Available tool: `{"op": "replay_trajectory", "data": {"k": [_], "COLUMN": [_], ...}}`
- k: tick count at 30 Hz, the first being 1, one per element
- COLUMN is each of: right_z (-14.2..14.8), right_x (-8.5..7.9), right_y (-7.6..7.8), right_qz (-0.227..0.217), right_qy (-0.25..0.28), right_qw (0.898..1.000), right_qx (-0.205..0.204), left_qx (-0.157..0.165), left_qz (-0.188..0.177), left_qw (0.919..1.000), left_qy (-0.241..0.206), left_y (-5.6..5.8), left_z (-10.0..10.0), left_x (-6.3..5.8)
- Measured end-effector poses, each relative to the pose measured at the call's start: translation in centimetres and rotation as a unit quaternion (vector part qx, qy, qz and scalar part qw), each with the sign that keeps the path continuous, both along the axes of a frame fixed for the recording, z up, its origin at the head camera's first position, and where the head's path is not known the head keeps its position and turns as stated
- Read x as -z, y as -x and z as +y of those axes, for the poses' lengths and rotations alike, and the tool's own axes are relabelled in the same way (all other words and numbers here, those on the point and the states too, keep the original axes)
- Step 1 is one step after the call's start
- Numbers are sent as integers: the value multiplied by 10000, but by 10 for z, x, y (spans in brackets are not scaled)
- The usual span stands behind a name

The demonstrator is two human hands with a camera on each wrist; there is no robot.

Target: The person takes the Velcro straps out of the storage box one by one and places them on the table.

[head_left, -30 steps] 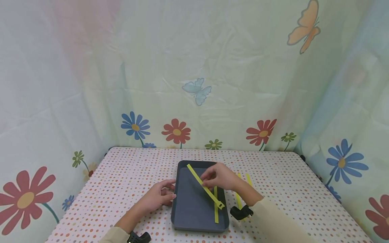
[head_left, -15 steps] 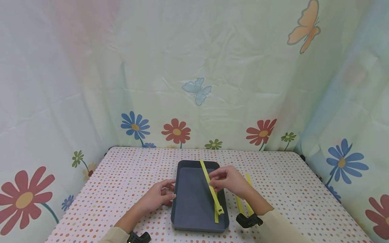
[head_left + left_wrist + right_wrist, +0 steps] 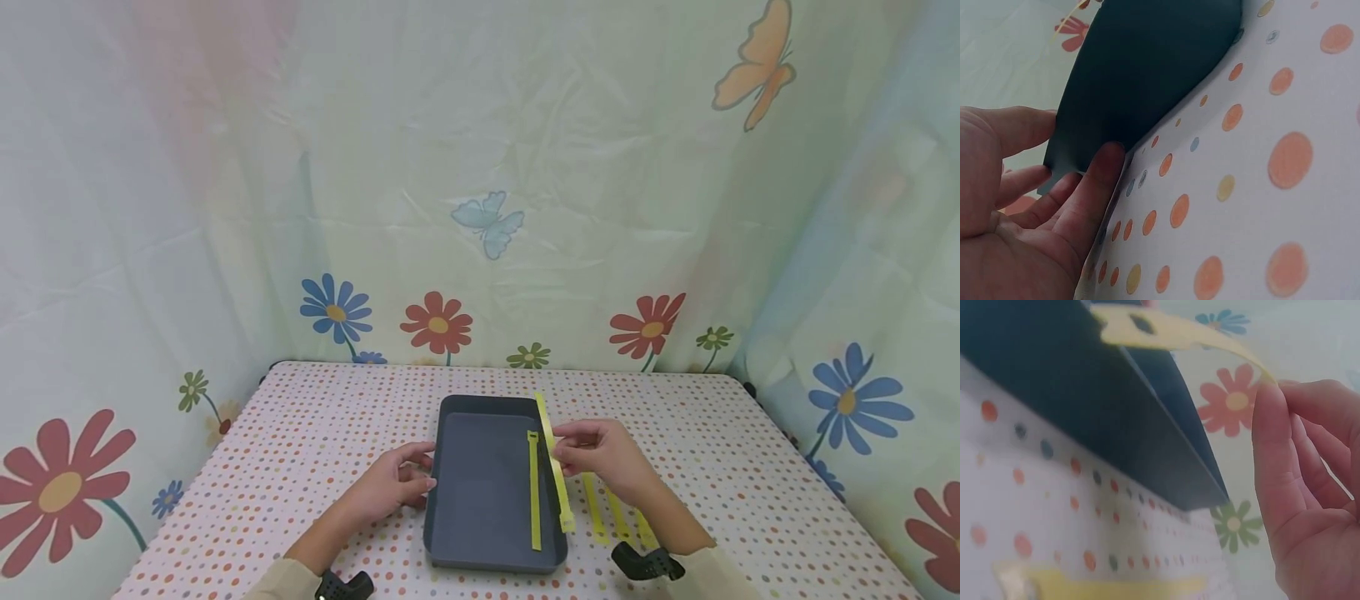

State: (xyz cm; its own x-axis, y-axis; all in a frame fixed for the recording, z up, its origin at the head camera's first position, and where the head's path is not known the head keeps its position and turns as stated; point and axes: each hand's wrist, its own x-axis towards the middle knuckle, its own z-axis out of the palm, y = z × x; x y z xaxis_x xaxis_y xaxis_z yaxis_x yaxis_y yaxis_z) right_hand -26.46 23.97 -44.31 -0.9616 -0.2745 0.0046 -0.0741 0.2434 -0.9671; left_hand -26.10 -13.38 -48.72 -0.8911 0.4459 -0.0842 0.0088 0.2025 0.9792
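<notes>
A yellow hook-and-loop cable tie (image 3: 557,467) with a slotted head hangs over the right rim of the dark grey tray (image 3: 480,492). My right hand (image 3: 603,458) pinches it mid-length between thumb and fingertips. In the right wrist view the cable tie (image 3: 1154,328) arches from the fingertips, its slotted head above the tray wall (image 3: 1085,394). Inside the tray, near the right side, lies another yellow cable tie (image 3: 535,500), head at the far end. My left hand (image 3: 393,479) touches the tray's left wall with relaxed fingers; in the left wrist view its fingertips (image 3: 1110,156) rest against that wall.
Several more yellow cable ties (image 3: 592,504) lie on the dotted tablecloth (image 3: 337,417) right of the tray, partly under the right forearm. A flower-printed curtain (image 3: 375,208) stands behind the table and along both sides.
My right hand has moved right with the pinched cable tie, from over the tray's middle to its right rim. The tie now stands steeper. My left hand and the tray have stayed put.
</notes>
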Motion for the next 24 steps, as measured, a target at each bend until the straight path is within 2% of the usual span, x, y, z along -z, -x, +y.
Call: {"op": "replay_trajectory", "data": {"k": [14, 24], "right_z": [52, 79], "right_x": [21, 21], "right_y": [-7, -11], "right_qz": [-62, -530], "right_qy": [36, -394], "right_qw": [9975, 9895], "right_qx": [710, 1285], "left_qx": [-14, 12], "left_qz": [0, 1], "left_qw": [10000, 10000], "left_qy": [17, 12], "left_y": [1, 2], "left_z": [1, 0], "left_x": [1, 2]}}
